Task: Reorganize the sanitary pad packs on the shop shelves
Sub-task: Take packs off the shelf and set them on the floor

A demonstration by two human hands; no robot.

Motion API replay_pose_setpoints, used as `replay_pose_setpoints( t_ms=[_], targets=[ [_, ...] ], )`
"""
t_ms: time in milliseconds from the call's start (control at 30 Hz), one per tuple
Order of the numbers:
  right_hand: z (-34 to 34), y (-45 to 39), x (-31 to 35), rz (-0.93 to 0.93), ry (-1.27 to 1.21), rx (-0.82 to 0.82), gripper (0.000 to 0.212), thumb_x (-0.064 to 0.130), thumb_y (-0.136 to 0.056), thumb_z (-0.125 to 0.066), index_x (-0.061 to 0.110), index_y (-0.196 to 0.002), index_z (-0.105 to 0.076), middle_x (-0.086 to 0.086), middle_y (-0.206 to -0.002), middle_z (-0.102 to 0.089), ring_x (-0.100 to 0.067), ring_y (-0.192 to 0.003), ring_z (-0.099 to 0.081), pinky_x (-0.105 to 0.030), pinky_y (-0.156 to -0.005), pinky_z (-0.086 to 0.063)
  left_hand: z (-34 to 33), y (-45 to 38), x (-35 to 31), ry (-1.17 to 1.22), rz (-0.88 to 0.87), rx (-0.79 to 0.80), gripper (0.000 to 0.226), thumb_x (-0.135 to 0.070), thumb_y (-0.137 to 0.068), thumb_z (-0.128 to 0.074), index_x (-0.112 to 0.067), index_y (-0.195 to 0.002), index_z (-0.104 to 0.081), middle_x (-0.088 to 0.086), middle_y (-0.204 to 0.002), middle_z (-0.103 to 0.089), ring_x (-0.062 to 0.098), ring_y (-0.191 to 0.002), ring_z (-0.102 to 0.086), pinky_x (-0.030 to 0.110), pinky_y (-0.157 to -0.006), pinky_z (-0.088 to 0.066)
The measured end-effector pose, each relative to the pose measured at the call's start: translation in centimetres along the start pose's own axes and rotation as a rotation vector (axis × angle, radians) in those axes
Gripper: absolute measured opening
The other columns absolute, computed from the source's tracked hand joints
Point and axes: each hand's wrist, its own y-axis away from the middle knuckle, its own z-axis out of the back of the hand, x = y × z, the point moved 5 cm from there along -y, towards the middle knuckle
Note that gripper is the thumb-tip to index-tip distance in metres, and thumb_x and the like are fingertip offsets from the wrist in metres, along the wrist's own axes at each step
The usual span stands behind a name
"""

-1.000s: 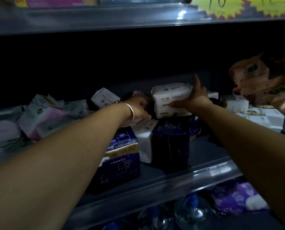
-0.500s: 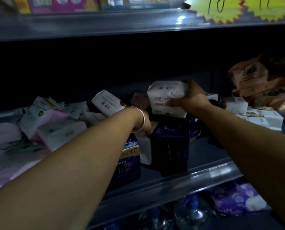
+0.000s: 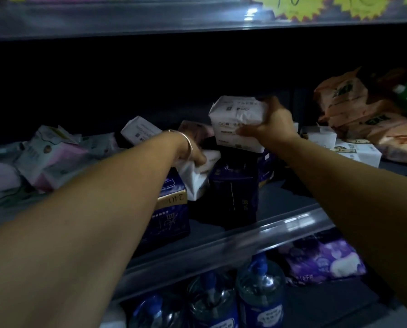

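Observation:
My right hand (image 3: pixel 271 127) grips a white pad pack (image 3: pixel 235 119) and holds it in the air above the dark navy packs (image 3: pixel 233 190) in the middle of the shelf. My left hand (image 3: pixel 193 155), with a silver bangle on the wrist, grips a second white pack (image 3: pixel 197 178) that stands wedged between a navy and gold pack (image 3: pixel 171 209) and the dark navy ones. Another white pack (image 3: pixel 138 131) leans tilted behind my left wrist.
Pink and white packs (image 3: pixel 48 159) lie piled at the left. White boxes (image 3: pixel 354 150) and orange packs (image 3: pixel 354 112) fill the right side. The shelf's clear front rail (image 3: pixel 257 235) runs below. Water bottles (image 3: pixel 259 292) and a purple pack (image 3: pixel 323 259) sit underneath.
My right hand has lifted its white pack higher off the navy packs. My left hand has dropped down onto the white pack wedged between the navy packs and taken hold of it.

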Motion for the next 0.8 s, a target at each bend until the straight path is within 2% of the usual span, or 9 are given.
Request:
replay_pose_setpoints(
  t_ms=[67,133,200,300,400,567,667,800],
  targets=[
    [0.5,0.2,0.4,-0.003,-0.022,-0.033,0.074,0.016,-0.067,-0.084,0.006,-0.129,-0.043,-0.012,-0.128,-0.052,-0.024,-0.118,-0.052,-0.022,-0.089,-0.044,1.4,0.0,0.1,0.127,-0.017,-0.111,0.060,-0.020,-0.075,-0.071,-0.006,-0.128,-0.048,0.009,-0.112,-0.055,0.025,-0.093,-0.054,0.032,-0.075,-0.050],
    [1.0,0.3,1.0,-0.012,-0.051,-0.064,0.076,0.018,-0.065,-0.085,0.008,-0.128,-0.043,-0.012,-0.128,-0.052,-0.027,-0.118,-0.051,-0.033,-0.097,-0.046,2.6,0.2,0.3,0.170,-0.009,-0.203,0.073,-0.022,-0.073,-0.073,-0.006,-0.136,-0.040,0.011,-0.129,-0.052,0.028,-0.106,-0.054,0.035,-0.086,-0.050],
    [1.7,0.2,1.6,-0.019,-0.042,-0.105,0.080,0.025,-0.061,-0.086,0.010,-0.126,-0.043,-0.013,-0.126,-0.053,-0.030,-0.119,-0.050,-0.045,-0.098,-0.047,3.9,0.5,0.3,0.218,-0.032,-0.289,0.079,-0.024,-0.073,-0.074,-0.008,-0.140,-0.036,0.012,-0.137,-0.047,0.029,-0.119,-0.050,0.036,-0.097,-0.046],
    [3.2,0.2,3.1,-0.014,-0.004,-0.143,0.082,0.031,-0.057,-0.087,0.010,-0.123,-0.044,-0.013,-0.123,-0.054,-0.032,-0.117,-0.050,-0.047,-0.097,-0.046,5.9,2.0,0.1,0.312,-0.084,-0.392,0.080,-0.025,-0.074,-0.074,-0.012,-0.142,-0.036,0.009,-0.141,-0.044,0.025,-0.125,-0.048,0.027,-0.101,-0.041],
    [5.1,1.2,4.5,-0.002,0.036,-0.159,0.078,0.031,-0.061,-0.086,0.009,-0.124,-0.044,-0.013,-0.125,-0.052,-0.032,-0.118,-0.047,-0.045,-0.099,-0.043,7.4,4.1,-0.3,0.332,-0.110,-0.468,0.077,-0.027,-0.070,-0.076,-0.014,-0.138,-0.042,0.011,-0.139,-0.046,0.024,-0.123,-0.049,0.028,-0.102,-0.042],
    [9.0,4.8,5.8,0.002,0.058,-0.145,0.076,0.031,-0.066,-0.083,0.009,-0.127,-0.042,-0.011,-0.129,-0.049,-0.029,-0.122,-0.043,-0.040,-0.100,-0.041,8.1,9.5,-1.2,0.407,-0.166,-0.519,0.069,-0.024,-0.072,-0.076,-0.012,-0.134,-0.048,0.009,-0.135,-0.050,0.022,-0.121,-0.051,0.028,-0.102,-0.042],
    [11.3,7.6,6.5,-0.027,0.022,-0.146,0.077,0.033,-0.062,-0.085,0.008,-0.123,-0.044,-0.010,-0.124,-0.053,-0.025,-0.116,-0.050,-0.041,-0.096,-0.046,7.9,13.0,-2.0,0.424,-0.186,-0.531,0.066,-0.025,-0.073,-0.075,-0.013,-0.133,-0.050,0.008,-0.133,-0.051,0.023,-0.118,-0.053,0.030,-0.102,-0.043],
    [14.2,13.1,5.3,-0.058,-0.031,-0.079,0.077,0.033,-0.063,-0.084,0.009,-0.124,-0.044,-0.007,-0.124,-0.055,-0.020,-0.113,-0.056,-0.042,-0.092,-0.051,4.6,18.5,-3.1,0.516,-0.206,-0.487,0.061,-0.020,-0.079,-0.070,-0.015,-0.136,-0.046,0.007,-0.132,-0.051,0.022,-0.113,-0.053,0.030,-0.090,-0.047]
  ],
)
